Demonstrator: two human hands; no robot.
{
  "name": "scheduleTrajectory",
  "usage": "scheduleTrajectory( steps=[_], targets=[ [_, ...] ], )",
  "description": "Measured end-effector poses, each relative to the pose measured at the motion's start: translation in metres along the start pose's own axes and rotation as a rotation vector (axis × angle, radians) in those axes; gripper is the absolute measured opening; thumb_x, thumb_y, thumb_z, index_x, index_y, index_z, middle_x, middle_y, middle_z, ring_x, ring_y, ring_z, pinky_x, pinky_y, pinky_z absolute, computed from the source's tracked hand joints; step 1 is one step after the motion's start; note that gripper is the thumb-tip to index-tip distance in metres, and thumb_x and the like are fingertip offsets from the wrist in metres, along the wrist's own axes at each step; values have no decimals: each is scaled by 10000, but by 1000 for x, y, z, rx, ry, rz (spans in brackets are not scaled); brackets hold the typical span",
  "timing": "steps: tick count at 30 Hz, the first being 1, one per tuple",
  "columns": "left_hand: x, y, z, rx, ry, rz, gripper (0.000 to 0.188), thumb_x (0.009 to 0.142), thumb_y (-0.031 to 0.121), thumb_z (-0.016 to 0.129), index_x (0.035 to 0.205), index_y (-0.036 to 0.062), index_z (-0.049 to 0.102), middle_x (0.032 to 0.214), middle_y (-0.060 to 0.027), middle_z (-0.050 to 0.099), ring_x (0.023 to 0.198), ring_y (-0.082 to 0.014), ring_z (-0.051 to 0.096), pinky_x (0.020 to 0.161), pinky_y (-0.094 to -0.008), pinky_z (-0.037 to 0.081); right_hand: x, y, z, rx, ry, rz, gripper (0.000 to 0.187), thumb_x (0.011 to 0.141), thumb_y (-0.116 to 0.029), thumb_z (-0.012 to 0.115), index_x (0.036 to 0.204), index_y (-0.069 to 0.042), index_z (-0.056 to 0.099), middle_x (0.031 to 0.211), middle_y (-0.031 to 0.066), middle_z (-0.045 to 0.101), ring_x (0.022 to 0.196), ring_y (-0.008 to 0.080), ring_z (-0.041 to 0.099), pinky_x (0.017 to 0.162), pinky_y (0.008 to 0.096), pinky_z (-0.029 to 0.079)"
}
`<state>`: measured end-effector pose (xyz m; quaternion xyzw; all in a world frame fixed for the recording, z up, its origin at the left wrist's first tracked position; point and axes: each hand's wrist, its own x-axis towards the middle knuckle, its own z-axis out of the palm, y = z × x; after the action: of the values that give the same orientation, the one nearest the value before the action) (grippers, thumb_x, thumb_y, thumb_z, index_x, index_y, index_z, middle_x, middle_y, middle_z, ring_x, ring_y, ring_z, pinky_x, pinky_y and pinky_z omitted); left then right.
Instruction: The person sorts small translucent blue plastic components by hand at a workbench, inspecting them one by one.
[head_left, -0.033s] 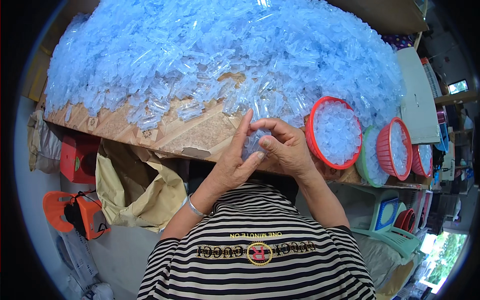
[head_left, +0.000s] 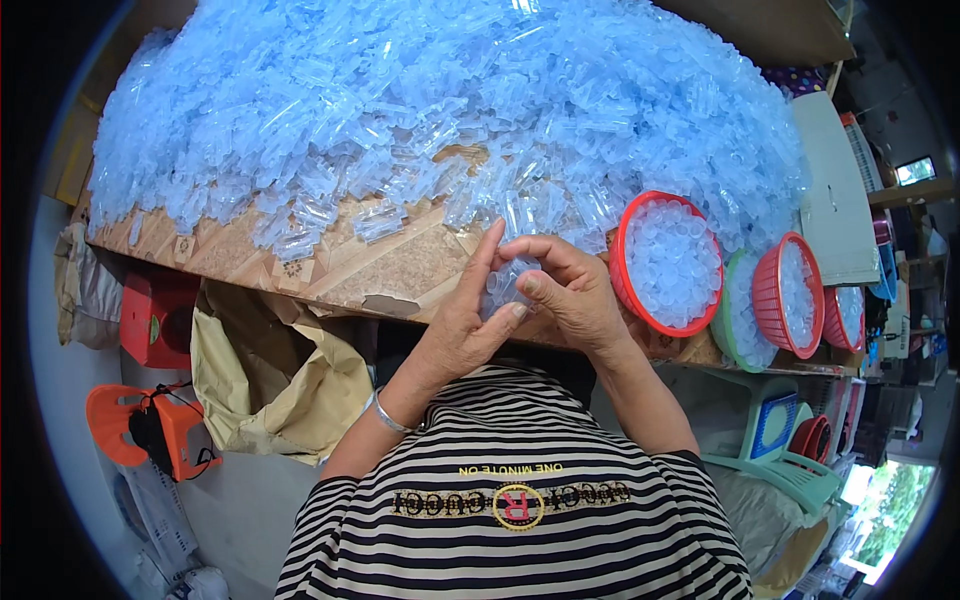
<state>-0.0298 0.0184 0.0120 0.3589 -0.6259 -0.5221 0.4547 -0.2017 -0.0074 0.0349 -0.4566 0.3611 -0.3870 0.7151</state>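
Between my two hands, near the table's front edge, is a small bunch of clear plastic tubes (head_left: 503, 287). My left hand (head_left: 468, 320) curves round its left side, fingers pointing up and thumb along the lower side. From the right, my right hand (head_left: 578, 295) closes on the same bunch with bent fingers and thumb. The fingers partly cover the tubes, so their ends are hard to make out. Just beyond my hands, a huge heap of similar clear tubes (head_left: 400, 110) spreads over the table (head_left: 400, 262).
A red basket (head_left: 624, 284) filled with clear pieces stands right of my hands. Farther right are a green basket (head_left: 728, 325) and another red basket (head_left: 770, 305). An open brown paper sack (head_left: 290, 400) sits below the table edge at left, near an orange stool (head_left: 112, 415).
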Motion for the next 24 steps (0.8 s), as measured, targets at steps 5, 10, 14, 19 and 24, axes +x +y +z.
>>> scheduleTrajectory(
  steps=[5, 10, 14, 19, 24],
  targets=[
    [-1, -16, 4, -164, 49, -98, 812, 832, 101, 701, 1489, 51, 228, 1411, -157, 409, 1247, -225, 447, 1023, -336, 380, 1, 4, 2, 59, 24, -164, 262, 917, -79, 608, 1169, -17, 574, 1118, 43, 601, 893, 53, 550, 697, 181, 480],
    [0, -18, 2, -195, 75, -154, 593, 858, -9, 630, 1379, 27, 349, 1255, -116, 503, 1076, -169, 575, 840, -295, 546, -10, -24, -14, -619, 221, -412, 309, 869, -35, 624, 1176, -26, 592, 1129, 53, 624, 1045, 155, 587, 925, 285, 451],
    [-3, -30, 0, -52, 65, -129, 403, 883, 14, 624, 1235, 29, 429, 1102, -89, 585, 959, -153, 639, 800, -272, 550, -29, -54, -71, -1081, 614, -488, 169, 829, -84, 655, 992, -43, 664, 944, 97, 677, 845, 219, 646, 774, 322, 506],
    [2, -19, 8, -35, 58, -155, 418, 853, 29, 673, 1229, 19, 490, 1103, -74, 576, 953, -136, 619, 799, -252, 520, -35, -47, -126, -1437, 735, -352, 177, 788, -126, 673, 960, -87, 675, 926, 78, 663, 871, 272, 615, 769, 381, 502],
    [4, -13, 9, 199, 146, 13, 395, 791, 85, 732, 1147, 17, 576, 1057, -103, 625, 934, -190, 620, 808, -292, 492, -27, -46, -125, -1638, 600, -193, 209, 746, -126, 709, 948, -77, 685, 970, 86, 648, 981, 296, 576, 866, 393, 463]
  ],
)
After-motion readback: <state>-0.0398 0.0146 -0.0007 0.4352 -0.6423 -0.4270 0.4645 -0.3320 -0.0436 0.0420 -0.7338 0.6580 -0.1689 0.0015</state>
